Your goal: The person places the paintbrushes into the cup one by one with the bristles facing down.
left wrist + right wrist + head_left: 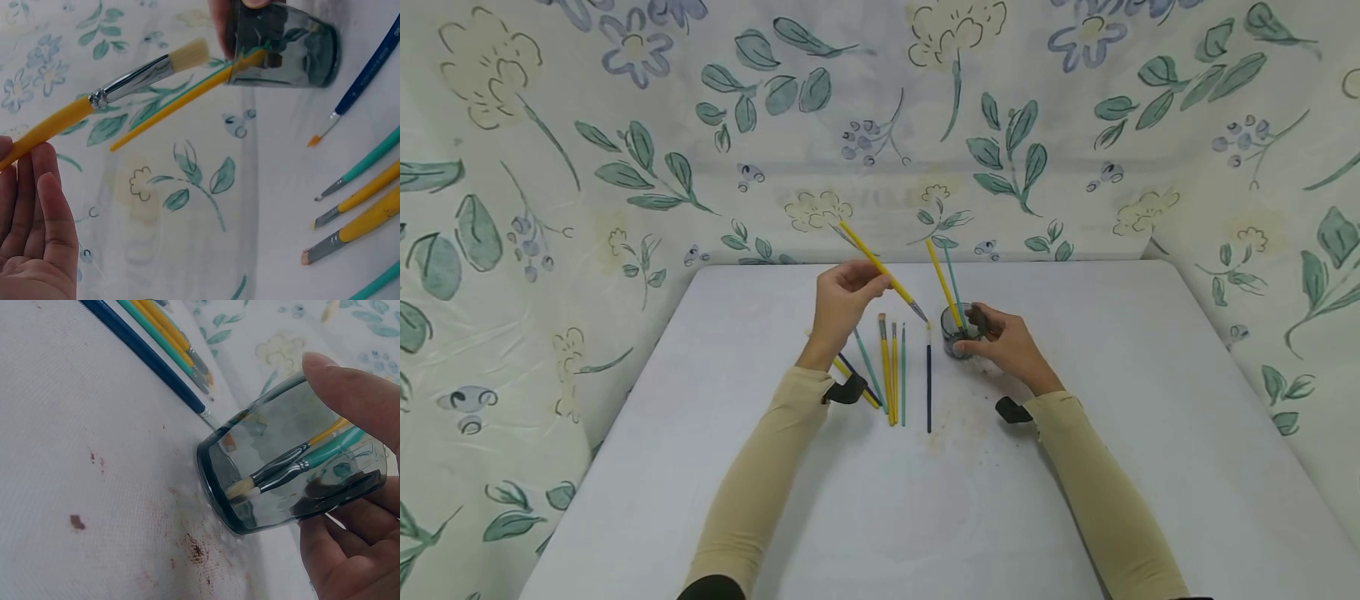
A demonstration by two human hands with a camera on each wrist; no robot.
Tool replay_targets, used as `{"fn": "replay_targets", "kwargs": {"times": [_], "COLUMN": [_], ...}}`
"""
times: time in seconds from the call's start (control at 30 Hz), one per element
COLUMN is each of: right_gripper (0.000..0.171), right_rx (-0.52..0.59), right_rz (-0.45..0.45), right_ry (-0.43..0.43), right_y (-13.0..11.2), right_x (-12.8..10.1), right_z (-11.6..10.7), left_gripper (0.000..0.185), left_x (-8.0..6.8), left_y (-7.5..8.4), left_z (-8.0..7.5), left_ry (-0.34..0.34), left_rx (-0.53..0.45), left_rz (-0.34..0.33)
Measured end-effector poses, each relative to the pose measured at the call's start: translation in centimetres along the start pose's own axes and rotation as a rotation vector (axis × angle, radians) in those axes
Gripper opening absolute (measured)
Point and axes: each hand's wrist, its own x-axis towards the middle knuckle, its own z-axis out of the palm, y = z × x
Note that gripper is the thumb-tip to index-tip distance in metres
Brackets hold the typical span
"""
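Observation:
My left hand pinches a yellow paintbrush by its handle, raised above the table. Its pale bristles and silver ferrule point down toward the right in the head view. With fingers and thumb around its side, my right hand grips a smoky clear drinking glass. Inside the glass stand a yellow paintbrush and a teal paintbrush, bristles down at the bottom. A dark blue paintbrush lies on the table between my hands.
Several more paintbrushes, yellow, teal and dark, lie side by side right of my left wrist. Reddish-brown specks mark the white tabletop near the glass. A floral-patterned cloth hangs behind the table.

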Motion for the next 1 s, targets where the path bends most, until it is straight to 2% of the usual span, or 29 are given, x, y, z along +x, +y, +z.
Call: {"fn": "replay_targets", "kwargs": {"times": [0.23,1.0], "right_gripper": [0.094,0.096], "right_rx": [-0.001,0.002], "right_rz": [0.0,0.005], "right_ry": [0.001,-0.011], "right_y": [0.0,-0.1], "right_x": [0.0,0.1], "right_z": [0.0,0.1], "left_gripper": [0.024,0.024], "left_x": [0.4,0.9], "left_y": [-0.2,-2.1], "left_z": [1.2,4.1], "left_ry": [0.018,-0.01], "left_rx": [0.014,0.07], "left_rz": [-0.022,-0.099]}}
